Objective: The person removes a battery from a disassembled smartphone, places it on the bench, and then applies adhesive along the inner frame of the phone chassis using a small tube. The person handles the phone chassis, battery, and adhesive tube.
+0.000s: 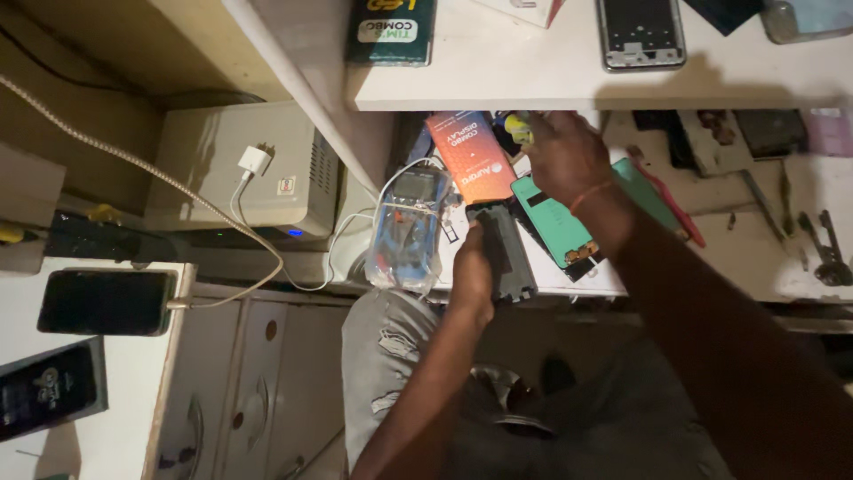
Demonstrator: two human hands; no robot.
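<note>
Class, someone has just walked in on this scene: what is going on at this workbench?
A seated person works at a cluttered white lower shelf. The left hand holds a dark flat phone-like part at the shelf's front edge. The right hand reaches further back, above an orange box and a green display panel. A clear bag of blue parts lies to the left. A phone frame sits on the upper shelf.

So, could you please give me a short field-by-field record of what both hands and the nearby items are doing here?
Left hand: grips a dark phone-shaped slab at the shelf edge.
Right hand: reaches under the upper shelf, by a yellow object.
Between hands: orange box, green panel.
Left of hands: clear bag with a multimeter.
Far left: phone on charging cable.
Right: metal tools.
</note>
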